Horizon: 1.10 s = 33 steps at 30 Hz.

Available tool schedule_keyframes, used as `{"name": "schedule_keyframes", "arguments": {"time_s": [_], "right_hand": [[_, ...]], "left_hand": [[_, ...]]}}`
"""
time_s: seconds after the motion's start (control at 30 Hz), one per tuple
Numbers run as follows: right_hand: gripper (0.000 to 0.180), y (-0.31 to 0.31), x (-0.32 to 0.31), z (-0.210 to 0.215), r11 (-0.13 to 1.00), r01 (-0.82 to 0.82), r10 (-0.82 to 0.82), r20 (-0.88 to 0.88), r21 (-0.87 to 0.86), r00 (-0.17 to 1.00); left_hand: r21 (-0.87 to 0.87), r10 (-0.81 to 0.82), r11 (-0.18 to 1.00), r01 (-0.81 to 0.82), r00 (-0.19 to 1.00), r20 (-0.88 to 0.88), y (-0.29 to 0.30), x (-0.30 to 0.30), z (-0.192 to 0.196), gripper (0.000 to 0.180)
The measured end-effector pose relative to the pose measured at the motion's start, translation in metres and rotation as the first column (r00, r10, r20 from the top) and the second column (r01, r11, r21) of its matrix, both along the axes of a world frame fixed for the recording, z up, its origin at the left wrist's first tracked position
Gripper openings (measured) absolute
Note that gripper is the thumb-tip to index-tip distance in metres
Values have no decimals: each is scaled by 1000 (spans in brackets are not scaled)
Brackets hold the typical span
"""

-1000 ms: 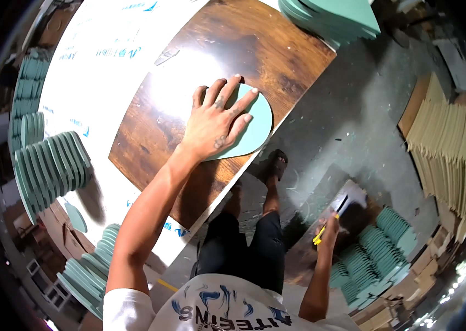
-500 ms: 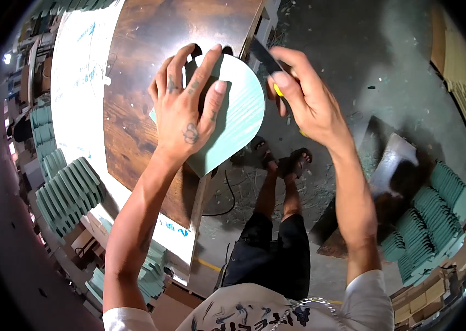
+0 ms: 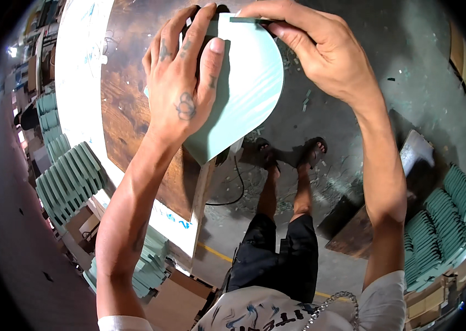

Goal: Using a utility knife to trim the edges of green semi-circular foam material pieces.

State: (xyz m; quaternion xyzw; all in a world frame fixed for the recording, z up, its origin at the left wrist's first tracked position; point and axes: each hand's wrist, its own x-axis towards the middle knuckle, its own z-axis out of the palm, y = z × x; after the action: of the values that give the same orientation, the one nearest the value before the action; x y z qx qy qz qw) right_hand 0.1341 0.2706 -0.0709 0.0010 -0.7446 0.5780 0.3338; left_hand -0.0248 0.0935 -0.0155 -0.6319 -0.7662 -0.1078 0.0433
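Note:
A light green, rounded sheet piece (image 3: 249, 77) lies on the brown wooden tabletop (image 3: 125, 83), its curved right side and near corner reaching past the table's edge. My left hand (image 3: 183, 88) rests on it with fingers spread, the palm and thumb covering its left part. My right hand (image 3: 321, 47) grips a utility knife (image 3: 248, 20), whose dark blade lies across the sheet's far edge, close to my left fingertips. The knife's handle is hidden inside my right hand.
Stacked green pieces stand to the left (image 3: 73, 182) and at the lower right (image 3: 437, 231). A white board (image 3: 81, 66) lies under the brown top. Small green scraps litter the grey floor around my feet, and a black cable (image 3: 241, 187) curves near the table.
My right hand has moved left and away from me, bringing the knife blade from beside the sheet onto its far edge. My left hand stays spread on the sheet.

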Motion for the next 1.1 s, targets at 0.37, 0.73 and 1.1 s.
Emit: {"name": "schedule_keyframes", "arguments": {"time_s": [0.37, 0.73, 1.1], "right_hand": [[29, -45, 47, -3, 952, 208, -226, 53, 225, 973], [44, -152, 41, -8, 716, 696, -693, -72, 52, 717], [34, -71, 28, 17, 957, 274, -280, 69, 91, 957]], "left_hand": [[15, 61, 998, -61, 997, 38, 3, 10, 1, 46], [-99, 206, 972, -214, 975, -78, -15, 22, 13, 46], [117, -103, 988, 99, 994, 33, -49, -2, -14, 48]]}}
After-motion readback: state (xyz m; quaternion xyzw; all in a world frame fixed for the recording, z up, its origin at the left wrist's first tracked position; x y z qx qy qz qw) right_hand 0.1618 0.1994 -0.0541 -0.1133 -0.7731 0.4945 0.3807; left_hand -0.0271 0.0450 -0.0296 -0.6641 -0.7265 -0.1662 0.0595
